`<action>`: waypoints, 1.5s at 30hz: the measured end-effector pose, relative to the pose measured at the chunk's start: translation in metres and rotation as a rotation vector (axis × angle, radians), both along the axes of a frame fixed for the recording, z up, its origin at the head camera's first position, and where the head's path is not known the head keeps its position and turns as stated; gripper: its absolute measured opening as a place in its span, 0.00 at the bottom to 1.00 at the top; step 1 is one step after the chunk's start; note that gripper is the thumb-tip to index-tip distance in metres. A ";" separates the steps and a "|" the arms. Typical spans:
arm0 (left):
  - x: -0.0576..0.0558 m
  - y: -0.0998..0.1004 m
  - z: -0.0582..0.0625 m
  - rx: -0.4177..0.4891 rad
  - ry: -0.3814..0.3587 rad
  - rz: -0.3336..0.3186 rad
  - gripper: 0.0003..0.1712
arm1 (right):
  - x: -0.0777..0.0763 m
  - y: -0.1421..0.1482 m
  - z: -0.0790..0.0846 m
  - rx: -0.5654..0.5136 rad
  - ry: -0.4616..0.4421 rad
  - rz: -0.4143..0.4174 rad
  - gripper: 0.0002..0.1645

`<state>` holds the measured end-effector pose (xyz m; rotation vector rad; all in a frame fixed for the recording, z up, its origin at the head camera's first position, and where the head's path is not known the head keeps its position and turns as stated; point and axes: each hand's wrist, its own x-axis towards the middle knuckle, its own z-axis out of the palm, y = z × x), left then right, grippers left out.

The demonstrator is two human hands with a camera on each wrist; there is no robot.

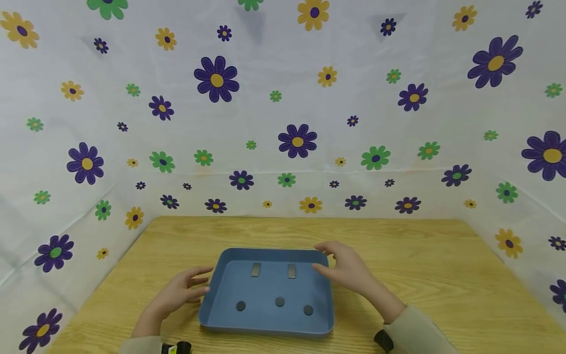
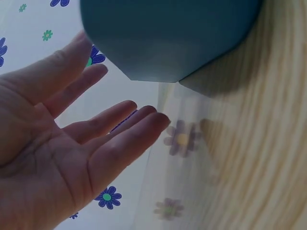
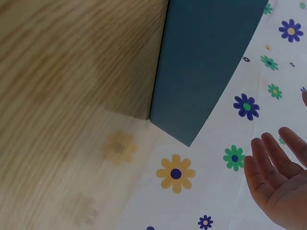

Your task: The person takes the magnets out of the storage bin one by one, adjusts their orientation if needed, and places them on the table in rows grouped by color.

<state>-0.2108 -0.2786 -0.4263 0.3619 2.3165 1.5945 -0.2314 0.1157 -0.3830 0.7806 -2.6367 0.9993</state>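
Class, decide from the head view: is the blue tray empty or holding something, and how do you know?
The blue tray is not empty: two rectangular pieces and three dark discs lie inside it.

A white flower-print sheet (image 1: 261, 115) hangs behind and beside a wood-grained table (image 1: 424, 275).

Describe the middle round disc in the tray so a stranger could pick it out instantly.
On the wooden table, find the blue tray. In its near half, three dark round discs form a row. Yours is the middle disc, the only one with a dark disc on either side.
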 end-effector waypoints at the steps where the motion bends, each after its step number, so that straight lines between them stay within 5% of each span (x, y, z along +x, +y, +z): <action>1: 0.000 0.000 0.000 0.006 -0.006 -0.013 0.35 | -0.001 -0.002 0.000 -0.002 -0.001 0.003 0.23; 18: -0.002 -0.001 -0.004 0.020 -0.052 -0.081 0.32 | -0.027 -0.035 -0.001 0.026 -0.051 0.031 0.22; 29: -0.002 0.000 -0.006 0.026 -0.095 -0.061 0.33 | -0.040 -0.052 -0.007 0.096 -0.099 0.072 0.23; 45: 0.000 0.001 -0.004 0.073 -0.148 -0.070 0.36 | -0.055 -0.056 -0.033 0.225 -0.167 0.123 0.22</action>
